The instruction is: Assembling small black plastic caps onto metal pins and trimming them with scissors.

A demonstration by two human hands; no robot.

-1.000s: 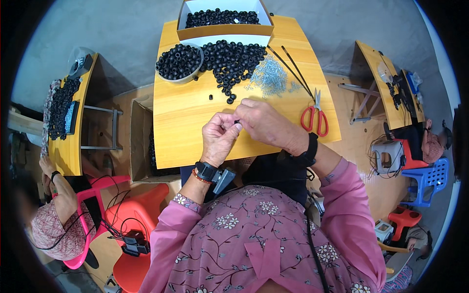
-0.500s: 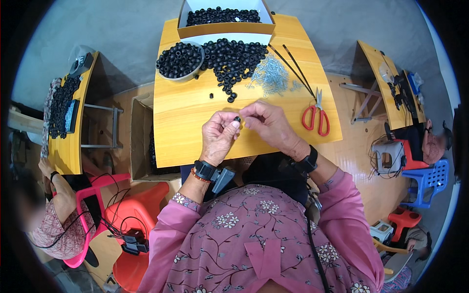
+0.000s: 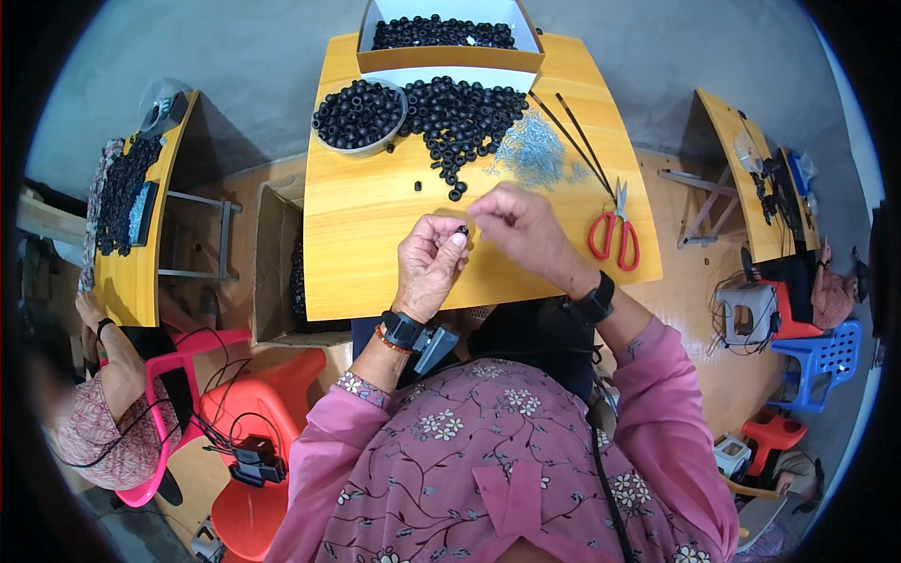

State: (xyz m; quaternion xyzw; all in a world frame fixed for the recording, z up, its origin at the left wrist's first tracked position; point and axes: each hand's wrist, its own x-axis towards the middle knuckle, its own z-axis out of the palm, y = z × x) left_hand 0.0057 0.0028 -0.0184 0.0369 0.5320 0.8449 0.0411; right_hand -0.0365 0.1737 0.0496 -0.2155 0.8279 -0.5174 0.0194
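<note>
Over the near part of the yellow table (image 3: pixel 366 235), my left hand (image 3: pixel 428 267) pinches a small black bead (image 3: pixel 462 230) between thumb and index finger. Just to its right, my right hand (image 3: pixel 527 233) is closed in a pinch, a little apart from the bead. Whatever is between its fingertips is hidden or too small to make out. Beyond my hands lies a loose pile of black beads (image 3: pixel 462 117), with a few strays nearer me. Right of the pile is a heap of tiny clear-blue pieces (image 3: pixel 531 152).
A tub (image 3: pixel 368 150) full of black beads stands at the far left, and an open box (image 3: pixel 450 61) of beads at the back. Red-handled scissors (image 3: pixel 615 236) and two dark thin sticks (image 3: pixel 584 136) lie right. A cardboard carton (image 3: pixel 272 253) stands left; people sit at side tables.
My right hand has drawn slightly up and away from the bead in my left hand. The left hand keeps its pinch. The whole view has shifted a little.
</note>
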